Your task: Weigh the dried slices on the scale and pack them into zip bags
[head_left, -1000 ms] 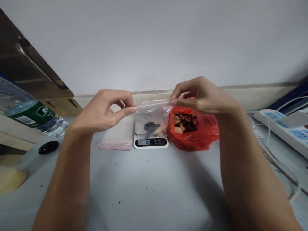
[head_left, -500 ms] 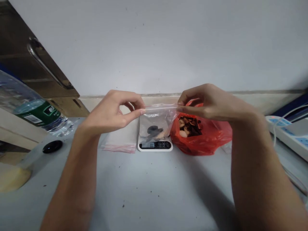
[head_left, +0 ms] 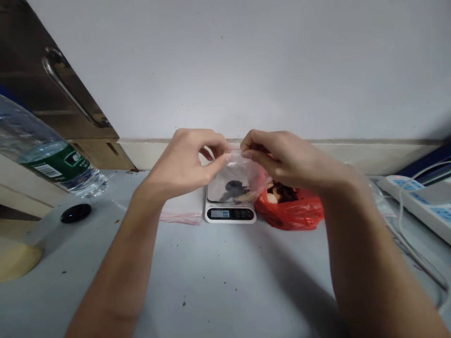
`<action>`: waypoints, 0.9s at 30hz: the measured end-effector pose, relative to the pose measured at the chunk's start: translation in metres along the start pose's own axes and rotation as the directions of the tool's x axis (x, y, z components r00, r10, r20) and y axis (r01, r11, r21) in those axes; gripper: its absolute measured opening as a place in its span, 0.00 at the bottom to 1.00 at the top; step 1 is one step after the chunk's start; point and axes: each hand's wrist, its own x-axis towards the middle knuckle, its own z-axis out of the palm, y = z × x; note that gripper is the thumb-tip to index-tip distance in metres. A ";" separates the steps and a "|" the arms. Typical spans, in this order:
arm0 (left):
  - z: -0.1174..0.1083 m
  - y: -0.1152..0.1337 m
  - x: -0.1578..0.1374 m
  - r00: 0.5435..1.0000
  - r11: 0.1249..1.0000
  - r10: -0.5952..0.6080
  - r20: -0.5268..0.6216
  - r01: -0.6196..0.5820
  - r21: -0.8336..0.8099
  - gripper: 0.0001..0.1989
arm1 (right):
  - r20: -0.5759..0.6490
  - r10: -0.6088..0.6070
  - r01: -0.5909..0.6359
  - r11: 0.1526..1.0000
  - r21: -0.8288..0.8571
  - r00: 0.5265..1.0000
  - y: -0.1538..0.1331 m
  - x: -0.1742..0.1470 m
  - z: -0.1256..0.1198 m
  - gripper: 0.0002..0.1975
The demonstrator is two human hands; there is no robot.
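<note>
Dark pieces (head_left: 234,188) already lie inside the clear bag (head_left: 235,170), whose top edge our left hand (head_left: 192,159) and right hand (head_left: 283,157) pinch over the scale (head_left: 230,215), sealed or not we cannot tell, while dried slices (head_left: 283,193) are left in the red bag (head_left: 298,215).

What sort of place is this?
Perhaps a makeshift workspace at home: a small digital scale, a stack of plastic bags and a red bag of dried-looking pieces share one grey table.

Left fingers (head_left: 217,166) and right fingers (head_left: 260,158) have drawn closer together on the clear bag (head_left: 232,170).
</note>
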 end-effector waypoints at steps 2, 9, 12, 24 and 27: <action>0.002 -0.001 0.001 0.997 1.000 0.014 -0.072 -0.016 -0.023 0.07 | -0.010 0.003 -0.003 1.000 0.016 1.000 -0.001 0.000 -0.003 0.08; 0.025 0.014 0.006 0.928 0.958 0.279 -0.246 -0.286 0.006 0.07 | 0.368 0.098 -0.129 0.990 0.062 0.925 0.003 -0.007 -0.019 0.08; 0.044 0.031 0.013 0.822 0.920 0.393 -0.412 -0.359 0.160 0.08 | 0.361 0.069 -0.162 0.958 0.235 0.930 0.019 -0.023 -0.016 0.13; 0.100 0.048 0.014 0.943 0.978 0.205 0.264 -0.191 -0.079 0.11 | -0.420 0.328 -0.438 0.878 -0.196 0.846 0.104 -0.134 -0.068 0.33; 0.107 0.048 0.015 0.927 0.983 0.180 0.328 -0.157 -0.096 0.12 | -0.140 0.408 -0.427 0.801 -0.419 0.902 0.130 -0.154 -0.048 0.32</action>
